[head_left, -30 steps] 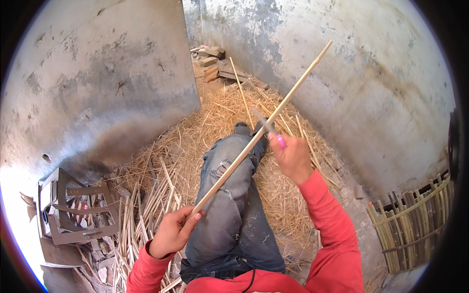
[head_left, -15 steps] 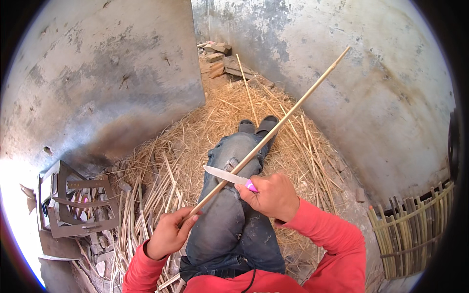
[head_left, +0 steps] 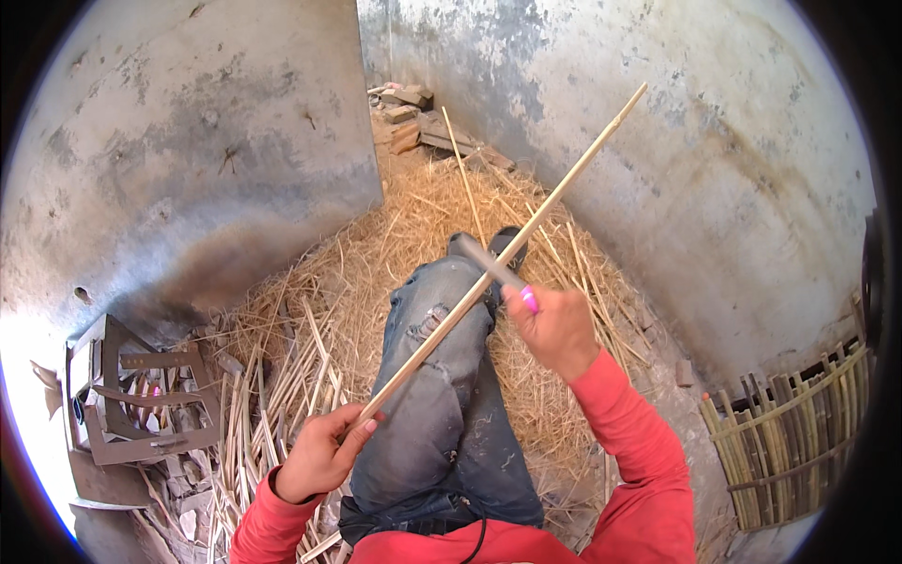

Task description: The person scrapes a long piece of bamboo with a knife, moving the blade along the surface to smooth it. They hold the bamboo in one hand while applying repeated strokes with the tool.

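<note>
A long pale bamboo strip [head_left: 440,331] slants across my legs, from low left to far upper right. Its near end is gripped in my left hand [head_left: 324,453], thumb along the top. My right hand [head_left: 556,329] is closed round the pink and white handle of a knife [head_left: 491,262]. The blade crosses the strip beyond my knee, tip pointing up and left, slightly smeared by motion. Blade and strip appear to touch. My outstretched legs in worn jeans [head_left: 413,414] lie beneath the strip.
Shavings [head_left: 423,211] cover the floor around my feet. Several cut strips [head_left: 272,414] lie at my left, beside a broken dark frame [head_left: 155,451]. A slatted bamboo panel [head_left: 799,451] leans at right. Bricks [head_left: 404,99] are piled far ahead. Walls [head_left: 658,169] rise on both sides.
My right hand has pushed the knife forward and up along the strip, away from my left hand. The left hand keeps its hold. The whole view has shifted slightly.
</note>
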`<state>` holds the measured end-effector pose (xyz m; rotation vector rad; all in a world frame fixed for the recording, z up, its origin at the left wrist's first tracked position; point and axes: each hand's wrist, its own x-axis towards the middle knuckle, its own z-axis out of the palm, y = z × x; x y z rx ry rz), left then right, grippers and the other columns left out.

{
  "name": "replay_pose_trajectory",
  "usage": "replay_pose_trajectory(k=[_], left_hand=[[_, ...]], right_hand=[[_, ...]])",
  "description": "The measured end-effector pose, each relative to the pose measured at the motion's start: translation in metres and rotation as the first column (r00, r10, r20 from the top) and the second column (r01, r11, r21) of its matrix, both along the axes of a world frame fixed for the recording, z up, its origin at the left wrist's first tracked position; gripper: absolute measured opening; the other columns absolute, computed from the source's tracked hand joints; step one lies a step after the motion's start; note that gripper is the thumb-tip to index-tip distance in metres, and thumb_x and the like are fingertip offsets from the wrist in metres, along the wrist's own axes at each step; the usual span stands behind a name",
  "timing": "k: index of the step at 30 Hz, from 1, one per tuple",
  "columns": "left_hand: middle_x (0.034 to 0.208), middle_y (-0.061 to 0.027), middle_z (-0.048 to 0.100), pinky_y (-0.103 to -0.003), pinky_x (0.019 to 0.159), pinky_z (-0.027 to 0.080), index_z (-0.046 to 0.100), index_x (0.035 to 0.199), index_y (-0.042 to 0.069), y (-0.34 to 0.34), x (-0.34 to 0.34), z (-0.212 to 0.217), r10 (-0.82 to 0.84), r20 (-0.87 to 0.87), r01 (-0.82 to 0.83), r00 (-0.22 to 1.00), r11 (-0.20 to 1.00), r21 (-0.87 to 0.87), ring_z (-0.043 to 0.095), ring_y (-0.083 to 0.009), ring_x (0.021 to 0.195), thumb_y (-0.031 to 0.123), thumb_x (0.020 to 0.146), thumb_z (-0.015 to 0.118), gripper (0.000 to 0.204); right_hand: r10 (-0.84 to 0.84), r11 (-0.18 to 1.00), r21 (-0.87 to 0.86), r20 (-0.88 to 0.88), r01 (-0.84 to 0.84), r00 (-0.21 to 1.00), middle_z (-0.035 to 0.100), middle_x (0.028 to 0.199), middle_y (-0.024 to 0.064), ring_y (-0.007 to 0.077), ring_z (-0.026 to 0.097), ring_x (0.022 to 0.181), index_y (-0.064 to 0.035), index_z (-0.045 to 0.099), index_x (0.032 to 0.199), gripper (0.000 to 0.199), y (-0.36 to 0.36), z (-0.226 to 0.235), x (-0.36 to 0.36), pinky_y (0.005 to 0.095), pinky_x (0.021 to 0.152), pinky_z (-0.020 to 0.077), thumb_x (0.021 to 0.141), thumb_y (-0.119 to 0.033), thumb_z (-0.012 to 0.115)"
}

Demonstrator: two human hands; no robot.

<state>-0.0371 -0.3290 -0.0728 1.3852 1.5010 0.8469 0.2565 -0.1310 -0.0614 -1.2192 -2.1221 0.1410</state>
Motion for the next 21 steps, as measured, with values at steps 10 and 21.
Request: replay_pose_trajectory(k=[10, 21], left_hand=[[0.072, 0.0051, 0.052, -0.023, 0.059, 0.037, 0.072, 0.115, 0.003, 0.01, -0.011, 0.003, 0.006, 0.232, 0.043, 0.973, 0.977, -0.206, 0.047, -0.0037, 0.065, 0.023, 0.107, 0.061, 0.024], [0.063, 0.0087, 0.045, -0.022, 0.051, 0.028, 0.071, 0.118, 0.003, 0.001, -0.001, -0.002, 0.063, 0.356, 0.03, 0.932, 0.968, -0.249, 0.039, -0.0016, 0.054, 0.021, 0.107, 0.061, 0.023]], right_hand=[[0.17, 0.983, 0.061, 0.032, -0.171, 0.985, 0.055, 0.05, 0.0148, 0.0359, 0.059, 0.044, -0.0086, 0.059, 0.06, 0.054, -0.035, -0.019, -0.025, 0.0457, 0.043, 0.0452, 0.096, -0.047, 0.069], [0.028, 0.999, 0.03, 0.037, -0.029, 0.999, 0.058, 0.052, 0.0147, 0.0343, 0.063, 0.047, -0.0077, 0.066, 0.069, 0.058, 0.005, -0.005, -0.014, 0.0458, 0.046, 0.0503, 0.098, -0.058, 0.061]])
